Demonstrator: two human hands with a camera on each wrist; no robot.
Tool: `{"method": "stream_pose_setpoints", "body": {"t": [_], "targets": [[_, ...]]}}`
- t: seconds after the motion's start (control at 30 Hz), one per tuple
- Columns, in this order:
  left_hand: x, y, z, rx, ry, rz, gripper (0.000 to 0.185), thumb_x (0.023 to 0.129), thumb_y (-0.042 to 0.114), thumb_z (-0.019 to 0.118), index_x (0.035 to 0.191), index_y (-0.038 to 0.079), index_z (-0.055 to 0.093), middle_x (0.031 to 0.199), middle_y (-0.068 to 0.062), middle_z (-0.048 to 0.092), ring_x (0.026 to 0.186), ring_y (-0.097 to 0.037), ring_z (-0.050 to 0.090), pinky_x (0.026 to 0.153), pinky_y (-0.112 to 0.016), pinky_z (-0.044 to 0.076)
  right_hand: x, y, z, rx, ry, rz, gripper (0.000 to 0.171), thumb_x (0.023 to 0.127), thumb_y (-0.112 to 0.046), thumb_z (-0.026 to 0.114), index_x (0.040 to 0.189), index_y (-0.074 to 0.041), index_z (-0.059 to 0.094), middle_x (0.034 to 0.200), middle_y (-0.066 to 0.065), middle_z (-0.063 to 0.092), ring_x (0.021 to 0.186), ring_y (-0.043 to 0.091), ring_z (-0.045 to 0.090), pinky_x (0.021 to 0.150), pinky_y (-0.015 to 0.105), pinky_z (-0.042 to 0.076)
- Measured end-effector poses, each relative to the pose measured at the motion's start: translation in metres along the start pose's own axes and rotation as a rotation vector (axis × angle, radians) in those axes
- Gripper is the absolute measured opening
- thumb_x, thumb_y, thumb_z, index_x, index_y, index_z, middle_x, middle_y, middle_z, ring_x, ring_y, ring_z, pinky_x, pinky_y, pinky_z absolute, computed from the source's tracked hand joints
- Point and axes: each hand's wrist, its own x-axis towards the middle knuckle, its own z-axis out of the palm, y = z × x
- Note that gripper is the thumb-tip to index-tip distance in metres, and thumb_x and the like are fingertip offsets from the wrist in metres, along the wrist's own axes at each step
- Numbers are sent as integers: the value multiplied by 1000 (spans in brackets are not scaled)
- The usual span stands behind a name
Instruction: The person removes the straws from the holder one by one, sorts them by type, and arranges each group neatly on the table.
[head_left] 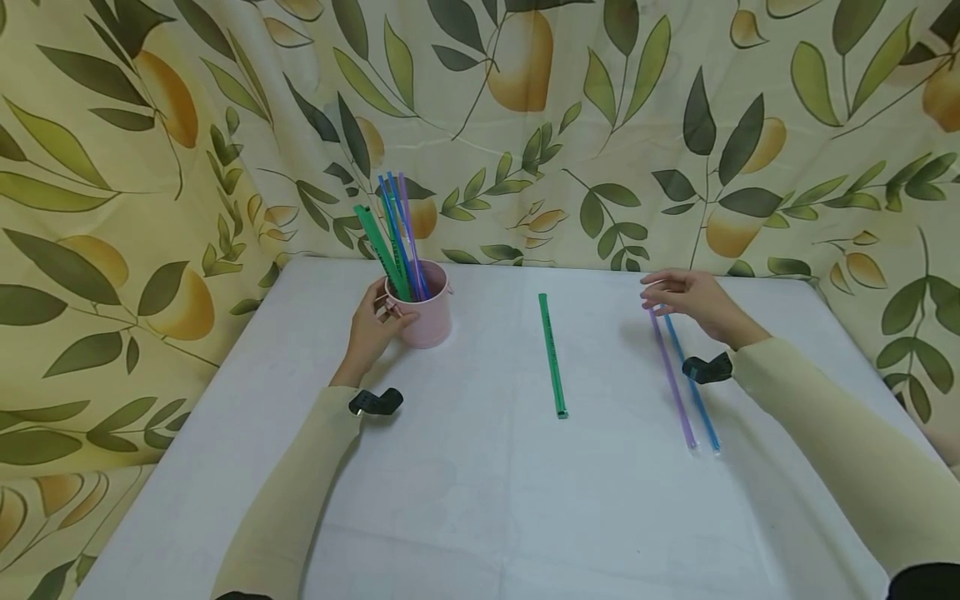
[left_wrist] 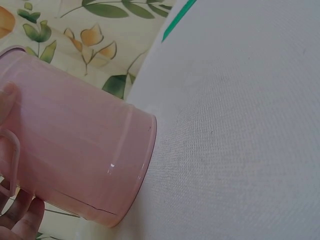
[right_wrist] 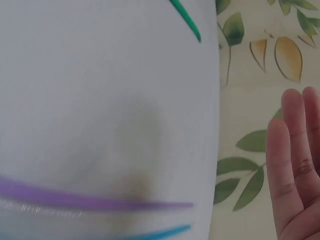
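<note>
A pink cup [head_left: 429, 312] [left_wrist: 75, 160] stands at the far left of the white table [head_left: 480, 500], with several green, blue and purple straws [head_left: 396, 237] upright in it. My left hand [head_left: 375, 327] grips the cup's side, fingers curled round it. A green straw [head_left: 552, 354] [right_wrist: 186, 19] lies alone in the middle. To the right a purple straw [head_left: 672, 379] [right_wrist: 75, 199] and a blue straw [head_left: 693, 387] [right_wrist: 160, 233] lie side by side. My right hand [head_left: 693, 302] hovers over their far ends with straight fingers [right_wrist: 292, 170], holding nothing.
A leaf-and-fruit patterned cloth [head_left: 600, 125] hangs behind and beside the table. Black wrist cameras [head_left: 375, 402] sit on both cream sleeves. The table's near half holds only my forearms.
</note>
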Motion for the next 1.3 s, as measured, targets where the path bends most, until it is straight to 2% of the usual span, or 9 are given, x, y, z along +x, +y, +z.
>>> {"method": "stream_pose_setpoints", "body": {"t": [0.3,0.6,0.83,1.03,1.13,1.3], "targets": [[0,-1,0,-5,1,-7,81,79,23,76,146,17,31,143,-9,40,130,-24,39,111,-37,38,18,-22,31,33,22,-79,31,88,-25,65,113,-7,61,87,-13,68,80,3,67,72,20,57],[0,2,-1,-2,-1,4,81,79,22,76,146,15,30,144,-9,39,131,-25,38,112,-38,37,39,-47,63,78,-13,-112,33,88,-25,65,114,-4,61,92,-7,68,82,6,67,73,19,57],[1,4,-1,-13,-13,-27,82,80,20,75,147,16,28,146,-10,37,134,-25,35,114,-38,34,55,-67,85,78,-40,-134,36,89,-24,65,117,-3,60,99,-2,68,82,5,66,76,21,57],[-8,20,-3,-27,-22,24,78,81,11,73,145,7,29,144,-17,38,132,-30,38,112,-41,36,67,-84,98,103,-36,-126,32,89,-23,65,116,-6,61,100,0,68,83,7,66,77,23,58],[-14,29,-3,-33,-25,44,76,82,9,72,145,4,29,143,-19,38,131,-31,38,112,-42,36,74,-91,104,133,-43,-127,34,89,-21,65,117,-3,61,99,1,68,83,9,67,75,23,58],[-16,30,-3,-39,-29,34,76,82,11,71,145,6,29,143,-19,39,130,-32,39,112,-42,36,84,-102,115,166,-61,-129,37,89,-20,65,119,1,58,99,3,68,82,9,68,74,22,57]]}}
